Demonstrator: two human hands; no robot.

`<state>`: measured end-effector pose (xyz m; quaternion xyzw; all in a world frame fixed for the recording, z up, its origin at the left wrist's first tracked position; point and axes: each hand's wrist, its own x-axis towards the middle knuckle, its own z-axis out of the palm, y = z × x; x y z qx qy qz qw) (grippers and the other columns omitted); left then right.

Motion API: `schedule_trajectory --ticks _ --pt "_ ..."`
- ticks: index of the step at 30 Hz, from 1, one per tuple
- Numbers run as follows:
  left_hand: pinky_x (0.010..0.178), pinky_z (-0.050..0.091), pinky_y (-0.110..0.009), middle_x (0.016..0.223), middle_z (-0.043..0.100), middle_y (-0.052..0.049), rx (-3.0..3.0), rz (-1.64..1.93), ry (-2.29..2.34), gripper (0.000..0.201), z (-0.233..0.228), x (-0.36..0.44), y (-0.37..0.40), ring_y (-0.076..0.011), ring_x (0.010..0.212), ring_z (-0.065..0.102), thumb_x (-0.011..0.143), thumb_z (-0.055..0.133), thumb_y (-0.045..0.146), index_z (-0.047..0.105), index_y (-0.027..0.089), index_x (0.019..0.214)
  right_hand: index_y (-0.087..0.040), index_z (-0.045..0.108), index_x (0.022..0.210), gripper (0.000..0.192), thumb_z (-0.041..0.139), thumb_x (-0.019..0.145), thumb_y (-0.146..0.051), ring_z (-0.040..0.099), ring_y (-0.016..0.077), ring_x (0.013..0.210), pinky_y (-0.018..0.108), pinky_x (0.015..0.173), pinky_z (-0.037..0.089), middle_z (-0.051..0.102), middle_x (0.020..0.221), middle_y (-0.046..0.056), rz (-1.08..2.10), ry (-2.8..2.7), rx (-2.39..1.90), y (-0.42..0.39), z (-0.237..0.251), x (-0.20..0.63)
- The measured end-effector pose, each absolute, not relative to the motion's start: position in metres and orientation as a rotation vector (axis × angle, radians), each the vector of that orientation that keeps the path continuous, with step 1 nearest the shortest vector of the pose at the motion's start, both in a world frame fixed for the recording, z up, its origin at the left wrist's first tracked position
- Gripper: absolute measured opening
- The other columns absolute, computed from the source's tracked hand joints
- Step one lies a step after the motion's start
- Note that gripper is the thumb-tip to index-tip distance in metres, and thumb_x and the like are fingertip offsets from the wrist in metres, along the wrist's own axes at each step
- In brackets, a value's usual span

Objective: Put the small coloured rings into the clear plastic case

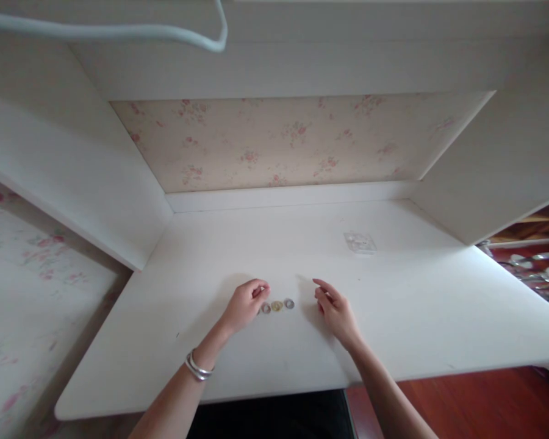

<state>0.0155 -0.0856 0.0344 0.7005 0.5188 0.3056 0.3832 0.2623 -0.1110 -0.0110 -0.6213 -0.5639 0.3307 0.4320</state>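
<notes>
Several small round coin-like pieces lie in a short row on the white desk. At the right end is a silver one [289, 303], then a gold one [277, 306], then a pinkish one [266, 308]. A further piece at the left end is partly hidden beneath my left hand [247, 305]. That hand hovers over the row's left end, thumb and forefinger drawn together; whatever they may hold is too small to see. To the right of the row, apart from it, is my right hand [336, 310], with its forefinger stretched out and nothing visible in it.
A clear plastic box [360, 242] rests farther back on the white desk [421, 305]. White side panels and a flowered back wall [274, 143] enclose the desk. A white cable [119, 32] crosses the upper left. Shiny metal items [542, 271] show beyond the right edge.
</notes>
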Motion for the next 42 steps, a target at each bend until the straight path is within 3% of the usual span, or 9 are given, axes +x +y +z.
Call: schedule_trajectory --ticks 4,9,11,15,18,23,30,37,42 --pt "0.059 0.038 -0.023 0.069 0.057 0.000 1.555 0.886 1.370 0.032 0.020 -0.006 -0.082 -0.0128 0.063 0.050 0.083 0.050 0.045 0.062 0.016 0.090 -0.020 0.063 0.104 0.033 0.044 0.083 -0.037 0.059 0.0177 0.081 0.031 0.068 0.048 0.062 0.101 0.008 0.499 -1.446 -1.623 -0.074 -0.002 0.292" --pt "0.054 0.035 -0.021 0.064 0.051 0.002 1.445 0.949 1.383 0.034 0.014 -0.015 -0.082 -0.0110 0.058 0.045 0.082 0.050 0.046 0.061 0.016 0.091 -0.022 0.059 0.115 0.040 0.047 0.082 -0.040 0.050 0.0261 0.105 0.041 0.089 0.040 0.050 0.119 0.012 -0.029 -1.534 -2.000 -0.022 0.025 0.337" --pt "0.052 0.033 -0.021 0.061 0.048 0.003 1.423 0.950 1.384 0.035 0.015 -0.015 -0.082 -0.0107 0.056 0.042 0.081 0.050 0.048 0.061 0.016 0.091 -0.021 0.054 0.122 0.048 0.050 0.080 -0.044 0.046 0.0308 0.110 0.045 0.090 0.038 0.045 0.125 0.014 -0.085 -1.550 -2.196 -0.006 0.031 0.353" --pt "0.049 0.031 -0.020 0.059 0.043 0.004 1.380 0.940 1.385 0.038 0.017 -0.018 -0.084 -0.0100 0.052 0.039 0.081 0.049 0.050 0.061 0.015 0.092 -0.020 0.044 0.132 0.064 0.050 0.078 -0.054 0.045 0.0345 0.113 0.046 0.087 0.040 0.035 0.134 0.018 0.047 -1.585 -2.449 0.014 0.031 0.377" --pt "0.049 0.031 -0.020 0.059 0.040 0.005 1.369 0.967 1.385 0.038 0.016 -0.020 -0.085 -0.0097 0.052 0.038 0.082 0.048 0.050 0.059 0.016 0.093 -0.021 0.042 0.134 0.069 0.049 0.076 -0.058 0.051 0.0338 0.107 0.044 0.082 0.043 0.036 0.134 0.019 0.161 -1.595 -2.531 0.021 0.025 0.389" --pt "0.054 0.036 -0.021 0.065 0.046 0.003 1.376 1.016 1.393 0.036 0.011 -0.021 -0.084 -0.0108 0.057 0.044 0.081 0.049 0.048 0.057 0.017 0.097 -0.021 0.053 0.127 0.057 0.046 0.080 -0.053 0.055 0.0304 0.105 0.042 0.084 0.043 0.050 0.125 0.016 0.082 -1.621 -2.492 0.021 0.027 0.389" --pt "0.062 0.042 -0.023 0.078 0.050 0.001 1.572 1.152 1.433 0.031 0.013 -0.019 -0.078 -0.0103 0.062 0.046 0.084 0.051 0.039 0.054 0.018 0.106 -0.027 0.054 0.126 0.048 0.041 0.086 -0.052 0.052 0.0280 0.114 0.044 0.095 0.042 0.046 0.136 0.007 0.074 -1.842 -2.097 0.001 0.046 0.309" --pt "0.084 0.047 -0.035 0.123 0.045 -0.010 1.834 1.086 1.424 0.078 0.019 -0.001 -0.060 -0.0204 0.101 0.052 0.067 0.071 0.037 0.032 0.023 0.134 -0.030 0.056 0.124 0.039 0.047 0.087 -0.043 0.051 0.0231 0.116 0.042 0.100 0.040 0.052 0.131 0.003 0.333 -2.026 -1.486 -0.043 0.047 0.187" --pt "0.091 0.046 -0.039 0.129 0.044 -0.012 1.847 1.095 1.512 0.080 0.014 0.003 -0.053 -0.0243 0.114 0.048 0.068 0.068 0.026 0.027 0.020 0.137 -0.030 0.055 0.124 0.038 0.046 0.088 -0.039 0.050 0.0231 0.116 0.042 0.099 0.041 0.053 0.129 0.003 0.395 -2.045 -1.364 -0.062 0.044 0.148"
